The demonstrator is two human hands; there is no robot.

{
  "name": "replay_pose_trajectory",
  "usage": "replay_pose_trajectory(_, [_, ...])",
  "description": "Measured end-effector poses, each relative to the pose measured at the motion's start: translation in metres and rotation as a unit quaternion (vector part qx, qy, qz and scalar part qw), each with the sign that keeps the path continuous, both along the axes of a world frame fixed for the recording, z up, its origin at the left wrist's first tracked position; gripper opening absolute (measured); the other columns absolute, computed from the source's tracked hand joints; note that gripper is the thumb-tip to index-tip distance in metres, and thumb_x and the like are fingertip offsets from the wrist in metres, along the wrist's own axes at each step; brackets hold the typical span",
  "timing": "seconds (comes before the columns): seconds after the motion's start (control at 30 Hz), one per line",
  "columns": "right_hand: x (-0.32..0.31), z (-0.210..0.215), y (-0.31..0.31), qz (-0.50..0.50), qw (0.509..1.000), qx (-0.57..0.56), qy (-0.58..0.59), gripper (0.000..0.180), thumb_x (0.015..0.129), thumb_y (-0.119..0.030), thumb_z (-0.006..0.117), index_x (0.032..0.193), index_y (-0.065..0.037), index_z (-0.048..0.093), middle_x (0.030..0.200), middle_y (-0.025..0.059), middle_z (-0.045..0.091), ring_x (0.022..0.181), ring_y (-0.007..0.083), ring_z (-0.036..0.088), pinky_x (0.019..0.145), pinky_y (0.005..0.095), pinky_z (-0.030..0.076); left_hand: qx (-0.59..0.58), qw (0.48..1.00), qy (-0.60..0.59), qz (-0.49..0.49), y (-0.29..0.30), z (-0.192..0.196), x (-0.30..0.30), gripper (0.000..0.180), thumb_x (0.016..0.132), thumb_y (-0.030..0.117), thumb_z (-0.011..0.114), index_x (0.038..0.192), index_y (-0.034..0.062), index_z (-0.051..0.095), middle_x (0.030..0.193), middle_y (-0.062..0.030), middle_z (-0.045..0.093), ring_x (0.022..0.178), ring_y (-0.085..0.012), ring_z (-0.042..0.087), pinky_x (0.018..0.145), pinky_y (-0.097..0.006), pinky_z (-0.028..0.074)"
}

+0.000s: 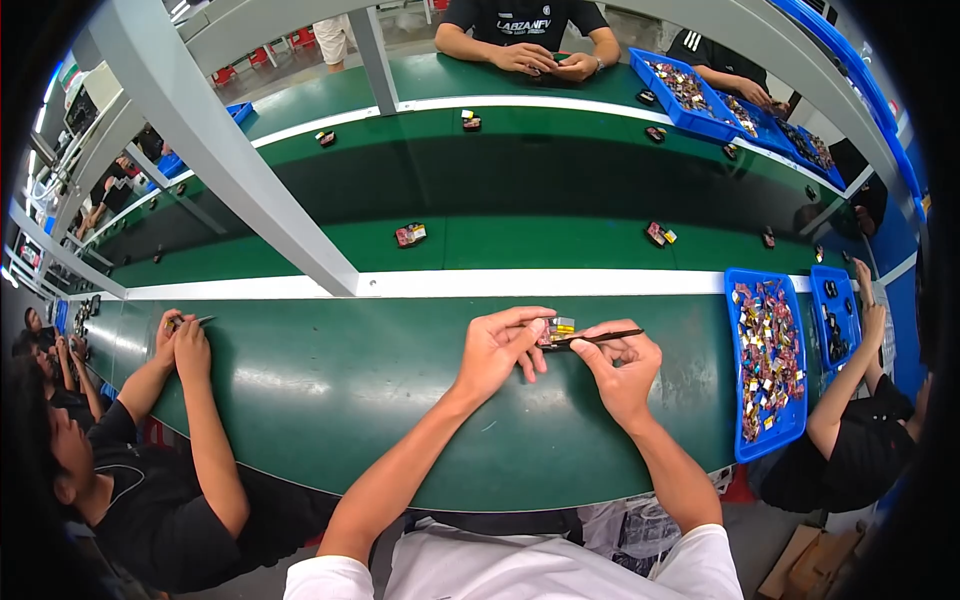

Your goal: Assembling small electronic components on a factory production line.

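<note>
Above the green worktable (440, 430), my left hand (495, 350) is closed round a small electronic assembly (561, 327) with a black body and a silver and yellow block on top. My right hand (622, 372) pinches a thin dark tweezers-like tool (615, 336), its length lying nearly level across the fingers. One end of the tool reaches the near side of the assembly, though whether it touches cannot be made out. Fingers partly hide the assembly's lower part.
A blue tray (741, 400) full of small coloured parts stands at right, beside a smaller blue tray (818, 290) with black pieces. Beyond a white rail (540, 284), a green conveyor belt (540, 240) carries several assemblies. A grey post (230, 170) rises at left. Co-workers sit on both sides and opposite.
</note>
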State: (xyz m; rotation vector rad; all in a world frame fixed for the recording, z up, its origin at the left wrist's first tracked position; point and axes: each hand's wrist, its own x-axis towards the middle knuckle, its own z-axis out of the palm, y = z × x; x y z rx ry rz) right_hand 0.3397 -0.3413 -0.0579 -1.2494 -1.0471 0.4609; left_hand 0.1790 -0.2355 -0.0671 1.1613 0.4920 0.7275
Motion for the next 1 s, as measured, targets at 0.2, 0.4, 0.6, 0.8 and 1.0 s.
replay_pose_trajectory(0.2, [-0.0001,0.0006,-0.0004,-0.001,1.0,0.009,-0.029,0.014,0.083,0.003,0.08,0.092,0.0,0.069,0.069,-0.0011,0.066,0.05,-0.0024,0.041,0.045,0.0179,0.026,-0.004,1.0,-0.009,-0.01,0.0019,0.0011,-0.0017,0.028,0.101,0.011,0.06,0.119,-0.0087,0.067,0.088,-0.0154,0.071,0.059,-0.0168,0.067,0.044,-0.027,0.053])
replay_pose_trajectory(0.4, [0.0028,0.002,-0.0008,0.004,0.999,-0.003,-0.042,0.016,0.081,0.003,0.081,0.091,0.0,0.069,0.072,0.0007,0.068,0.049,-0.0022,0.043,0.045,0.0175,0.027,-0.001,1.0,-0.002,-0.015,0.0025,-0.0013,-0.0012,0.027,0.101,0.011,0.06,0.116,-0.0094,0.068,0.086,-0.0157,0.07,0.056,-0.0169,0.066,0.043,-0.026,0.052])
replay_pose_trajectory(0.6, [0.0057,0.0058,-0.0012,0.016,0.998,-0.021,-0.065,0.017,0.08,0.003,0.081,0.093,0.001,0.068,0.073,0.0017,0.069,0.049,-0.0011,0.044,0.045,0.0178,0.029,-0.009,1.0,0.017,-0.01,0.002,-0.0052,0.0003,0.026,0.1,0.01,0.061,0.115,-0.0104,0.068,0.081,-0.0151,0.07,0.055,-0.0179,0.067,0.043,-0.026,0.052])
replay_pose_trajectory(0.8, [0.0075,0.005,-0.0051,0.005,0.997,0.007,-0.075,0.019,0.08,0.003,0.081,0.094,0.002,0.068,0.08,0.0049,0.072,0.046,0.0005,0.044,0.044,0.0187,0.03,-0.011,1.0,0.023,0.016,0.0024,-0.0046,0.001,0.027,0.101,0.011,0.06,0.115,-0.0103,0.068,0.079,-0.0144,0.069,0.056,-0.0182,0.068,0.044,-0.026,0.052])
replay_pose_trajectory(1.0, [0.0076,0.003,-0.0054,-0.012,0.98,0.049,-0.192,0.017,0.077,0.001,0.083,0.088,0.0,0.07,0.089,0.0087,0.077,0.041,0.0037,0.043,0.043,0.0212,0.033,-0.005,0.999,0.021,0.026,-0.0004,-0.0028,0.0035,0.028,0.101,0.013,0.059,0.115,-0.0103,0.068,0.078,-0.0129,0.068,0.056,-0.0179,0.067,0.045,-0.026,0.053])
